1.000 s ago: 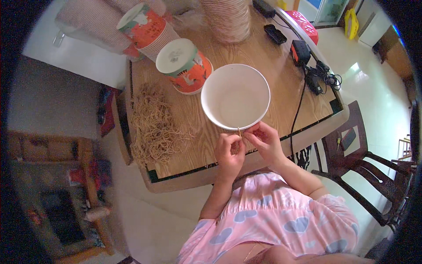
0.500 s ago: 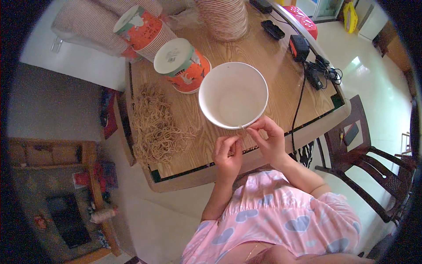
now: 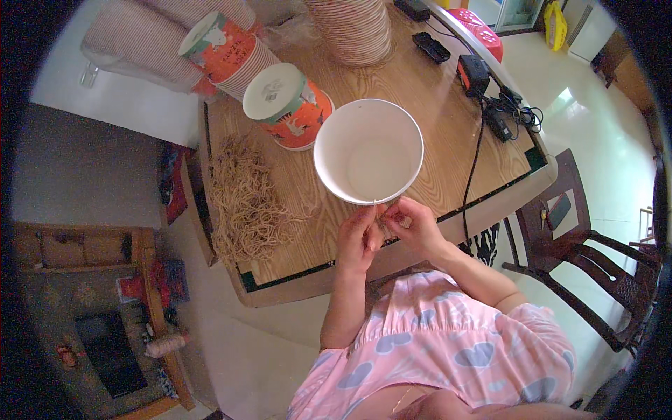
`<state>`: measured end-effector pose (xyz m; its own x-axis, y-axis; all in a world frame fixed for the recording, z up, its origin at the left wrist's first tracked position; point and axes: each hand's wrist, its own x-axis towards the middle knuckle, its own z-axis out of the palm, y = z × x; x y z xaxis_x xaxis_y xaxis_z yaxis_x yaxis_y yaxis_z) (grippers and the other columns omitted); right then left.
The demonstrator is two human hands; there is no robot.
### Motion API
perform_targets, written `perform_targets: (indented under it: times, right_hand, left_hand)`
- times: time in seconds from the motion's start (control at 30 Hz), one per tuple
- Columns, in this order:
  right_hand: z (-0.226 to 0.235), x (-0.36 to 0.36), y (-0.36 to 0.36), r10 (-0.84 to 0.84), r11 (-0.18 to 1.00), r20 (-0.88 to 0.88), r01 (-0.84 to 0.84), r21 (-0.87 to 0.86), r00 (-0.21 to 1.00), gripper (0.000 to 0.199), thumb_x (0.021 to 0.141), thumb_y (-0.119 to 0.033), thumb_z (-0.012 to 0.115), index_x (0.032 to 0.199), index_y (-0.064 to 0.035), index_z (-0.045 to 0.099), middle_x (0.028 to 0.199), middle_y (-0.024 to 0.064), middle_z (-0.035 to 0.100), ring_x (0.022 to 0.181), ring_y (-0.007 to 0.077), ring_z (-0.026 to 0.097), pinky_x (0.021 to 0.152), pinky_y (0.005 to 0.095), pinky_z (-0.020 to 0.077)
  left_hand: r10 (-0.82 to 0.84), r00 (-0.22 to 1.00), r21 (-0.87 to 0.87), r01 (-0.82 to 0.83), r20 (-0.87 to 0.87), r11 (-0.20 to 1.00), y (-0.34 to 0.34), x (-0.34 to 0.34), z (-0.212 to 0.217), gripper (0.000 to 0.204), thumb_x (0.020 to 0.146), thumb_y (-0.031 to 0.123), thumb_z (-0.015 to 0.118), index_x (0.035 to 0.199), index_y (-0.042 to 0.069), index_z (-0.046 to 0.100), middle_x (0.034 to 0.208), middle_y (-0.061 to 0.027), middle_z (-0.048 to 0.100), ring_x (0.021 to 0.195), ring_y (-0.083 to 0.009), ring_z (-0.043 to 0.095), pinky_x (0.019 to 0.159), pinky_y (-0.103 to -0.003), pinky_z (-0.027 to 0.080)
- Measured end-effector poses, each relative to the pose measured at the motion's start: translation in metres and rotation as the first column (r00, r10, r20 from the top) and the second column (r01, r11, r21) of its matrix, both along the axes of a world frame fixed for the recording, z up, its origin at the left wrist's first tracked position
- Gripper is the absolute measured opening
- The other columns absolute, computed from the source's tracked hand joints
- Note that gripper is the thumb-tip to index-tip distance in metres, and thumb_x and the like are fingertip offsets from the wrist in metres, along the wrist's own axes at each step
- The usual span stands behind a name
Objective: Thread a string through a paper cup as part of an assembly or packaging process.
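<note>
Right at the near rim of the white tub, the two hands meet, their tips almost touching. The left hand has thumb and forefinger closed on a thin pale cord, a bit of which shows against the rim; the right hand curls in just beside it, thumb and forefinger drawn close, though I cannot tell what, if anything, they pinch. The tub sits directly beyond the grip, its open mouth facing up, over the wood-grain table. On the near side of the grip is a pink dress with grey-blue hearts. Left of the grip lies a loose, tangled heap of tan twine. Beyond the tub and to the left, just beside it, an orange and green tub stands bottom up, with a leaning stack of matching tubs behind. To the right of the grip a black cable runs to the table edge, and farther off that way lies a black and orange battery. Straight beyond, a tall pale stack rises; well off to the right stands a dark wooden chair.
</note>
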<state>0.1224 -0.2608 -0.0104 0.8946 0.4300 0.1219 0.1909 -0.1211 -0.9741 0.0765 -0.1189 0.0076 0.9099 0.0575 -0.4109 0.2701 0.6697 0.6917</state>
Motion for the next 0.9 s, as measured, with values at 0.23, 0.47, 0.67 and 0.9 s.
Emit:
perform_targets:
  times: [0.23,0.47,0.67,0.9]
  right_hand:
    - [0.018,0.003,-0.003,-0.027,0.994,-0.082,0.036,0.105,0.996,0.01,0.076,-0.002,0.062,0.085,-0.0021,0.057,0.078,0.0043,0.057,0.071,0.0135,0.053,0.064,0.0271,0.0448]
    - [0.028,0.004,-0.005,-0.04,0.982,-0.17,0.07,0.174,0.985,0.011,0.077,-0.002,0.061,0.087,-0.0014,0.057,0.077,0.0036,0.058,0.07,0.0113,0.053,0.064,0.0255,0.0447]
    - [0.028,0.005,-0.004,-0.085,0.976,-0.072,0.097,0.194,0.994,0.01,0.078,0.002,0.059,0.087,0.0002,0.057,0.079,0.0045,0.058,0.074,0.0119,0.055,0.067,0.0258,0.0457]
    - [0.036,0.009,-0.004,-0.105,0.978,-0.004,0.104,0.182,0.994,0.012,0.077,0.003,0.06,0.089,0.0004,0.057,0.081,0.0062,0.058,0.076,0.0131,0.056,0.068,0.0265,0.046]
  left_hand:
    - [0.003,0.98,-0.139,0.025,0.197,0.99,0.0,-0.004,0.005,0.01,0.083,0.014,0.06,0.084,0.008,0.052,0.056,0.0024,0.049,0.041,-0.0043,0.041,0.037,-0.018,0.03]
    - [-0.108,0.955,0.819,-0.176,0.277,0.546,-0.014,-0.011,0.028,0.009,0.085,0.01,0.055,0.08,0.002,0.057,0.065,0.0,0.056,0.053,-0.0045,0.047,0.049,-0.018,0.036]
    - [0.08,0.975,0.768,-0.214,0.209,0.604,-0.021,-0.006,0.032,0.019,0.087,0.017,0.054,0.084,0.001,0.065,0.073,-0.0017,0.063,0.057,-0.0036,0.048,0.051,-0.018,0.037]
    - [0.241,0.969,0.34,-0.212,-0.045,0.916,-0.023,-0.003,0.03,0.014,0.085,0.014,0.057,0.083,0.004,0.066,0.076,-0.0059,0.065,0.047,-0.0021,0.041,0.041,-0.016,0.028]
